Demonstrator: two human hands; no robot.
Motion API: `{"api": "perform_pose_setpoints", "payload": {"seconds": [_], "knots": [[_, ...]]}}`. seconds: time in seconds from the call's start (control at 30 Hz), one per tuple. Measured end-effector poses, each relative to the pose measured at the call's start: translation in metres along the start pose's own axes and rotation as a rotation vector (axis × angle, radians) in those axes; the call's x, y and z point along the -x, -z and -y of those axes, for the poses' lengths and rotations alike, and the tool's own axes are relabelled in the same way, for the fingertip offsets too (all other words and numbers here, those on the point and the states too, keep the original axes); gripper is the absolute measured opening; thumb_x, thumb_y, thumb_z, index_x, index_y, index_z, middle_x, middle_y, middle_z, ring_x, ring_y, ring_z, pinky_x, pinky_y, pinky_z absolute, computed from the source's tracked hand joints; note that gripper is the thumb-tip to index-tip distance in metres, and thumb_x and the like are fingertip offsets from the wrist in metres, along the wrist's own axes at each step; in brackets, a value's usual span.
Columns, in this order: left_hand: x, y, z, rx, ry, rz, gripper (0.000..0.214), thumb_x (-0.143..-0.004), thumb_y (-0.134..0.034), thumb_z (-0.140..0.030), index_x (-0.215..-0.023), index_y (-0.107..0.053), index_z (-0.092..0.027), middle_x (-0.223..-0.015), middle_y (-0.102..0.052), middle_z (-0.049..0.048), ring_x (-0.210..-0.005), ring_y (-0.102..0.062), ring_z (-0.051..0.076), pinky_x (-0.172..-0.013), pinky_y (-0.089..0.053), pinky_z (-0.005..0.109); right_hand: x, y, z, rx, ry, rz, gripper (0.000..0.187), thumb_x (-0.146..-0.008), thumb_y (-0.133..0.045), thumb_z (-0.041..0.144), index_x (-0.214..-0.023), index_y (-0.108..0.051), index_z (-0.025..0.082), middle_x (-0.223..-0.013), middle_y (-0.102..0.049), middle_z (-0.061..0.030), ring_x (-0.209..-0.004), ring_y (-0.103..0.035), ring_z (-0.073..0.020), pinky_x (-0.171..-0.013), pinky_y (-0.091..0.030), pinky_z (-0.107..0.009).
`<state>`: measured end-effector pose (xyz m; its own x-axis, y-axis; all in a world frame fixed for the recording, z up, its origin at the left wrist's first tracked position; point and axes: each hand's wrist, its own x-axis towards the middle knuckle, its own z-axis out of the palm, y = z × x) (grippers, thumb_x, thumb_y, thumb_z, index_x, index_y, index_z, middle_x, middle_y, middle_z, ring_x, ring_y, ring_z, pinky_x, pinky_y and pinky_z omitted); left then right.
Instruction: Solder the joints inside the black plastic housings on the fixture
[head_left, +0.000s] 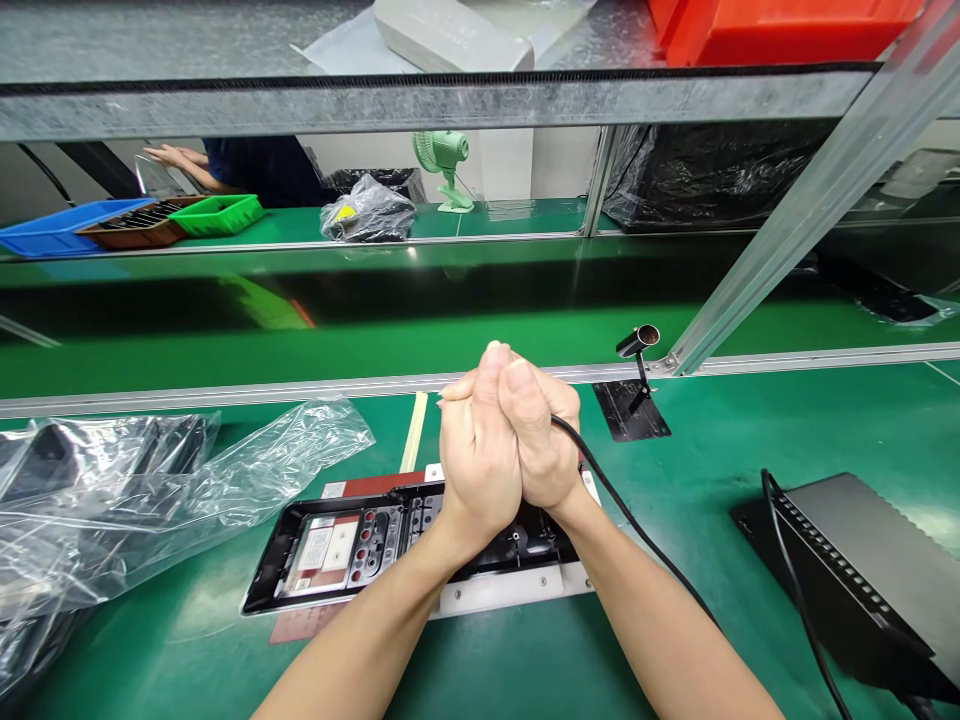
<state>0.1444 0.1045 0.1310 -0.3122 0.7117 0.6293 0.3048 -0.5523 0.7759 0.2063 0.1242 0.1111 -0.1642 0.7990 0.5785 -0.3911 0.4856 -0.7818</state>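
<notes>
My left hand (481,455) and my right hand (546,430) are both closed, pressed side by side with the thumbs on top. A black cable (622,505) runs out from my right hand toward the lower right. Whatever the two fists grip at the cable's end is hidden by the fingers. Directly beneath them lies a black plastic housing (259,580) with cutouts and small round holes, resting in a fixture with a white block (502,592) along its near side. My wrists cover the middle of the housing.
Clear plastic bags (262,470) with dark parts lie at left. A black holder (637,345) stands behind my hands, and a black box with a grey top (870,560) sits at right. Overhead runs a metal shelf (225,110). Across the bench are a green fan (442,160) and a person's hands (180,158).
</notes>
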Motion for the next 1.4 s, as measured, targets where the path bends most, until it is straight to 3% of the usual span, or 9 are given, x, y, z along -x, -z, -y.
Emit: {"api": "perform_pose_setpoints", "payload": {"seconds": [0.13,0.6,0.9,1.13,1.4], "knots": [[0.0016,0.0001,0.0008,-0.006,-0.031,0.045,0.042,-0.101,-0.047,-0.038,-0.064,-0.047,-0.019,-0.054,-0.039,-0.0054,-0.046,-0.032,0.007,-0.046,-0.040,0.017,0.0001,0.0005,0.0001,0.016,0.006,0.002,0.040,-0.100,-0.047,0.047,-0.098,-0.080,0.025,-0.098,-0.077,-0.0040,-0.092,-0.071,-0.0204,-0.079,-0.056,-0.037],[0.0024,0.0001,0.0004,0.145,0.088,0.056,0.044,-0.100,-0.050,-0.041,-0.063,-0.037,-0.021,-0.055,-0.031,-0.0060,-0.048,-0.030,0.008,-0.043,-0.035,0.020,0.0010,0.0002,-0.0014,0.002,-0.010,0.008,0.040,-0.100,-0.047,0.049,-0.098,-0.080,0.025,-0.099,-0.077,-0.0046,-0.095,-0.071,-0.0213,-0.080,-0.056,-0.037],[0.0020,0.0008,0.0006,0.115,0.090,0.043,0.044,-0.098,-0.052,-0.044,-0.062,-0.041,-0.021,-0.055,-0.033,-0.0055,-0.048,-0.031,0.009,-0.044,-0.037,0.021,0.0008,0.0003,-0.0001,0.019,-0.017,0.007,0.043,-0.099,-0.046,0.051,-0.097,-0.080,0.024,-0.096,-0.076,-0.0056,-0.088,-0.069,-0.0199,-0.081,-0.055,-0.037],[0.0027,-0.0001,-0.0021,0.095,0.069,0.049,0.044,-0.099,-0.051,-0.043,-0.063,-0.040,-0.021,-0.054,-0.034,-0.0051,-0.047,-0.032,0.009,-0.044,-0.036,0.022,0.0017,0.0016,-0.0001,0.013,-0.012,0.021,0.042,-0.100,-0.045,0.047,-0.098,-0.080,0.023,-0.098,-0.076,-0.0064,-0.095,-0.070,-0.0215,-0.084,-0.055,-0.038],[0.0036,-0.0002,-0.0034,0.043,0.059,0.122,0.050,-0.103,-0.040,-0.042,-0.059,-0.046,-0.021,-0.052,-0.036,-0.0032,-0.047,-0.032,0.011,-0.050,-0.043,0.025,0.0020,0.0029,0.0017,0.049,-0.018,0.010,0.046,-0.100,-0.044,0.051,-0.094,-0.080,0.023,-0.096,-0.076,-0.0070,-0.091,-0.069,-0.0215,-0.084,-0.055,-0.038]]}}
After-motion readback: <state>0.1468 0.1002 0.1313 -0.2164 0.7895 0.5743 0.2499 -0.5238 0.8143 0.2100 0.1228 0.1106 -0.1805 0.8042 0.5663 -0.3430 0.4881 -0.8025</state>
